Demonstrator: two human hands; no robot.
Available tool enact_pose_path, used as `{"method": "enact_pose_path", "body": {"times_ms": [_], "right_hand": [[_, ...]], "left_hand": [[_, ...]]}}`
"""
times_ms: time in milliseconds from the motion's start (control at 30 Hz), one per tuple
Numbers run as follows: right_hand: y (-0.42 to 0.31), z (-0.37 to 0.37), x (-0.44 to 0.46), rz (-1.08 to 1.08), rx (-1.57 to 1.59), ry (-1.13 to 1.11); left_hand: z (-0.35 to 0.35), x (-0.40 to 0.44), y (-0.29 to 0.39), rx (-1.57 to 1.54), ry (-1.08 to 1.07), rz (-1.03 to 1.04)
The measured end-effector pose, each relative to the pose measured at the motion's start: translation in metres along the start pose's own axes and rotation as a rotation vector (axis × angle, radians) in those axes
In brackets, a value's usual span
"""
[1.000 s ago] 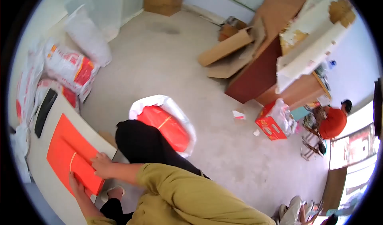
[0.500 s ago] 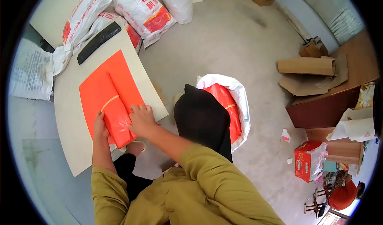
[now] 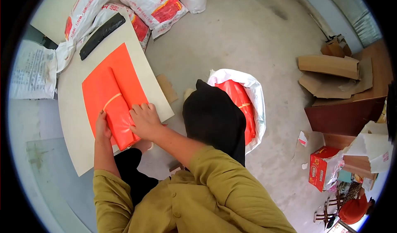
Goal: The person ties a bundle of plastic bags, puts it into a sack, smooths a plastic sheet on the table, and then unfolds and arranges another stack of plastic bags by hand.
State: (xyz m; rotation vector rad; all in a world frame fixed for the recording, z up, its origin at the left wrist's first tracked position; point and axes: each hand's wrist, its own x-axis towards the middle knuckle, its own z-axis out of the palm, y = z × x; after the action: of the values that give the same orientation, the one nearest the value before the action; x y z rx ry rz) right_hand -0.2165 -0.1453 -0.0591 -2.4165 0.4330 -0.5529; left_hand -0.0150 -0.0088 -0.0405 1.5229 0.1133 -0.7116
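Note:
A folded bundle of red plastic bags (image 3: 118, 119), tied with a thin tan band (image 3: 111, 101), lies on a flat red plastic sheet (image 3: 125, 70) on a pale table (image 3: 69, 125). My left hand (image 3: 102, 127) grips the bundle's left side, its thumb near the band. Against the opposite side, my right hand (image 3: 144, 119) has bent fingers pressing on the bundle and the sheet beside it. The bundle's near end reaches the table edge. A black rolled bundle (image 3: 102, 35) rests at the table's far end.
An open white sack (image 3: 259, 109) holding a banded red bundle (image 3: 250, 127) stands right of my black-clad knee (image 3: 213, 119). White printed sacks (image 3: 163, 10) lean behind the table. Cardboard (image 3: 328, 67) and a red carton (image 3: 319, 171) are at right; a person in red (image 3: 353, 210) sits lower right.
The view has shifted slightly, so the surroundings sit a little differently. My right hand has moved slightly, its fingers now more bent against the bundle; my left hand keeps its hold.

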Motion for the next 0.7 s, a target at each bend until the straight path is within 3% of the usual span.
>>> {"method": "enact_pose_path", "body": {"times_ms": [367, 600, 700], "right_hand": [[-0.001, 0.007, 0.001, -0.031, 0.005, 0.050], [-0.019, 0.012, 0.013, 0.091, 0.130, -0.163], [-0.022, -0.019, 0.024, 0.180, 0.273, -0.347]], "left_hand": [[0.009, -0.010, 0.004, 0.010, -0.005, 0.012], [-0.009, 0.007, -0.005, 0.022, 0.012, 0.031], [-0.010, 0.012, -0.008, 0.023, 0.012, 0.031]]}}
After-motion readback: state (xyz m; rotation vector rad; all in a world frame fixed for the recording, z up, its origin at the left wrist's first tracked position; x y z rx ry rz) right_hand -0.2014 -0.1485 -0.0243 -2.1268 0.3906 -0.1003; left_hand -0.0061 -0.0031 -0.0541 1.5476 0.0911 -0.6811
